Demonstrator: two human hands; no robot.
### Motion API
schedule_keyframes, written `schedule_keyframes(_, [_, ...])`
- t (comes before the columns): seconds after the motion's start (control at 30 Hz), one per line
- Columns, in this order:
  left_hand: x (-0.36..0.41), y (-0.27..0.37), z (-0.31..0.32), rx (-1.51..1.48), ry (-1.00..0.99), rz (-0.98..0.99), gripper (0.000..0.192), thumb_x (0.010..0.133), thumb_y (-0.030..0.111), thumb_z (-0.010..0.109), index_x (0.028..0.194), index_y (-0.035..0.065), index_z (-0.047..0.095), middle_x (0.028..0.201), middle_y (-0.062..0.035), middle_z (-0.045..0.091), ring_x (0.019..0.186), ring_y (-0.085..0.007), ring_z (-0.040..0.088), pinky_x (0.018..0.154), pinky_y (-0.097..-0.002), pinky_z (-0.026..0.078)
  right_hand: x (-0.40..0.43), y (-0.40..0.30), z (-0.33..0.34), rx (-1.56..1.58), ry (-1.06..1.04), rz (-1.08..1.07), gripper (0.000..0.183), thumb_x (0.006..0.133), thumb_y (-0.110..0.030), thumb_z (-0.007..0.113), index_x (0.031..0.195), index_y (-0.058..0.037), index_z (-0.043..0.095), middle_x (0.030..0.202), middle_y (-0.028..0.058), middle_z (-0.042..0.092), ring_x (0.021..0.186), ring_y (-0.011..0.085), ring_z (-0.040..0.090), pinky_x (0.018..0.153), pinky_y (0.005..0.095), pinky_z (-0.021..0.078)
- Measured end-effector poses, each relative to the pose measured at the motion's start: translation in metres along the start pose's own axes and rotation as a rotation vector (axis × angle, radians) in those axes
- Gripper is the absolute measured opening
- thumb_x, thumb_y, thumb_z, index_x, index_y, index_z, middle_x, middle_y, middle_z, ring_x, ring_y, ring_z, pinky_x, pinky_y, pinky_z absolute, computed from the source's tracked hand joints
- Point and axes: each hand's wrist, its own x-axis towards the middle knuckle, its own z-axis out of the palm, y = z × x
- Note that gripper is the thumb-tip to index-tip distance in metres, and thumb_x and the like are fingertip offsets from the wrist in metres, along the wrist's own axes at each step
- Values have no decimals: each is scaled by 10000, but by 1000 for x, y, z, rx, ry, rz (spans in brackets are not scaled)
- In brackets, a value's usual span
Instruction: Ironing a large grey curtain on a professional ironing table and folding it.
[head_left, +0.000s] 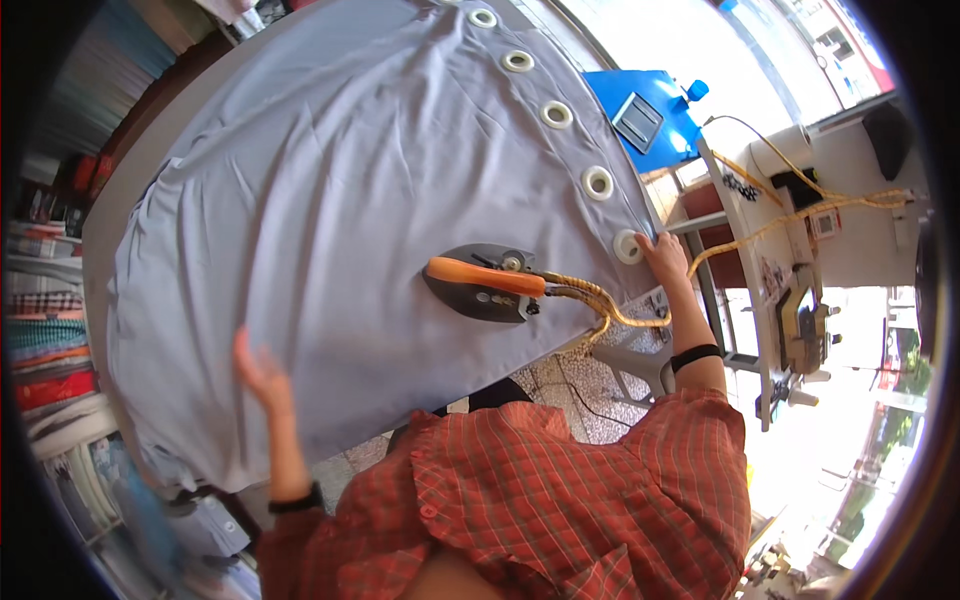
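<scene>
A grey curtain (360, 172) with a row of white eyelet rings (598, 183) along its right edge covers the table before me. On the fabric rests a steam iron (480, 285) with an orange handle; neither hand touches it. My right hand (666, 259) grips the curtain's edge beside the nearest eyelet ring (628, 247), thumb close to the ring. My left hand (262, 375), blurred, is over the lower left part of the curtain, fingers apart and holding nothing. Folds and wrinkles run across the left and far parts of the cloth.
Yellow wrapped hoses (645, 322) lead from the iron to the right. A blue plastic container (645, 120) stands past the eyelet edge. A white shelf unit (739, 225) is at the right, with a grey stool (637, 367) below. Folded fabrics (52, 352) are stacked at the left.
</scene>
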Motion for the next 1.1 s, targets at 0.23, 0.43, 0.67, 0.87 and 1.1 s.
schedule_keyframes(0.23, [42, 269, 119, -288, -618, 858, 581, 775, 208, 743, 1305, 78, 542, 1295, -128, 556, 1241, -298, 504, 1040, -428, 356, -30, 2, -15, -219, 223, -194, 829, 722, -682, 684, 1184, 1, 607, 1127, 228, 636, 1061, 374, 611, 913, 438, 476])
schedule_keyframes(0.43, [20, 290, 170, 86, -999, 698, 433, 724, 270, 782, 1074, 97, 593, 947, -65, 637, 982, -244, 607, 861, -411, 440, -20, 30, 23, 515, 2, -40, 463, 683, -399, 837, 758, 14, 639, 670, 81, 584, 652, 177, 555, 619, 358, 444])
schedule_keyframes(0.67, [9, 283, 173, 18, -721, 727, 319, 653, 254, 806, 851, 117, 597, 805, -38, 626, 827, -228, 604, 781, -380, 420, -54, 10, 44, 2005, -72, 264, 252, 868, -178, 720, 1064, -52, 627, 968, 46, 657, 846, 169, 647, 701, 288, 542])
schedule_keyframes(0.87, [7, 286, 164, -30, -727, 756, 276, 657, 229, 795, 821, 118, 603, 784, -31, 624, 802, -224, 606, 750, -378, 420, -67, 0, 66, 1933, -58, 349, 474, 865, -85, 708, 1296, -16, 522, 1209, 97, 611, 1059, 233, 635, 828, 355, 578])
schedule_keyframes(1.1, [-6, 290, 143, -106, -739, 813, 272, 621, 205, 798, 788, 114, 604, 742, -22, 613, 761, -215, 607, 707, -365, 418, -75, 101, 75, 1828, -58, 413, 408, 921, -105, 642, 1305, -28, 527, 1240, 97, 610, 1095, 248, 615, 947, 414, 520])
